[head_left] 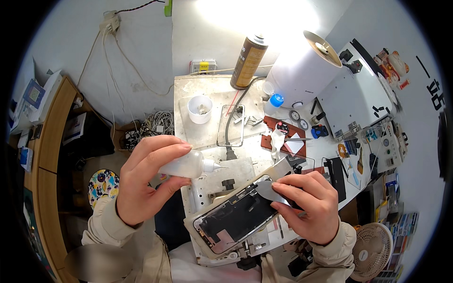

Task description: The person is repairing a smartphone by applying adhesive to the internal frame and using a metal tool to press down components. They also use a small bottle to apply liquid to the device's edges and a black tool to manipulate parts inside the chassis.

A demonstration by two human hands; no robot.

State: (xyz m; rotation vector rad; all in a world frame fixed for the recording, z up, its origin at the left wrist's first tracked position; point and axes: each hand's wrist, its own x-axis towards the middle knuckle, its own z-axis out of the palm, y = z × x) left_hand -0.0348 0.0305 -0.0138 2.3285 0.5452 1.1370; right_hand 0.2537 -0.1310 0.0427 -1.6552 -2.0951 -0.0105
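My left hand (147, 181) is closed round a translucent squeeze bottle (181, 165), tipped sideways. The bottle's fine needle tip points right, above the near part of the bench. In my right hand (312, 203), thumb and fingers pinch a thin grey rounded pry blade (268, 191). That blade lies at the upper right end of a phone screen assembly (240, 212), its dark back facing up; whether its edge is under a part I cannot tell. Beneath the screen assembly is a pale clamping fixture (193, 225), set at a slant near the bench's front edge.
Behind my hands stand a white cup (199, 109) of small bits, a spray can (248, 61) and a large white cylinder (302, 66). Right of centre are a brown-red mat (271, 125) and tweezers (298, 139). A fan (373, 250) stands at lower right.
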